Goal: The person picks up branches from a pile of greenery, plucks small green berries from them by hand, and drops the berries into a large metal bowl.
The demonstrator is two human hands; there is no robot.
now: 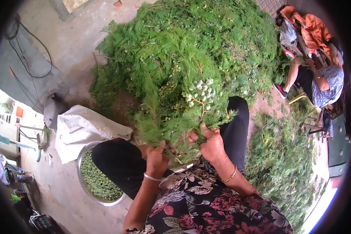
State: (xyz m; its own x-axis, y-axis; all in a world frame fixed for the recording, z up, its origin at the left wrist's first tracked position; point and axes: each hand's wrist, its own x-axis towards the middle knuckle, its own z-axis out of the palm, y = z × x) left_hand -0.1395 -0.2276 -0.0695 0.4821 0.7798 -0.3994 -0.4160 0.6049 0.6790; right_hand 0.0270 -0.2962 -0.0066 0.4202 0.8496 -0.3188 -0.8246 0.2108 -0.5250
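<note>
My right hand (pixel 212 143) is closed round the stem of a green conifer branch (pixel 202 103). A cluster of pale green cones (pixel 201 93) sits on this branch just above the fingers. In my left hand (pixel 158 159), closed as well, is a feathery conifer sprig (pixel 150 121). Both hands are held over my lap, a short way apart, with the greenery pointing away from me. To the left of my knee, a round metal basin (pixel 80 171) holds many small green cones (pixel 101 179).
A large heap of cut conifer branches (pixel 230 35) lies ahead. More cuttings (pixel 279 152) cover the floor at right. A white sack (pixel 85 130) lies by the basin. Another person (pixel 327 85) sits at far right near orange cloth (pixel 314 29). Black cable (pixel 31 50) hangs at left.
</note>
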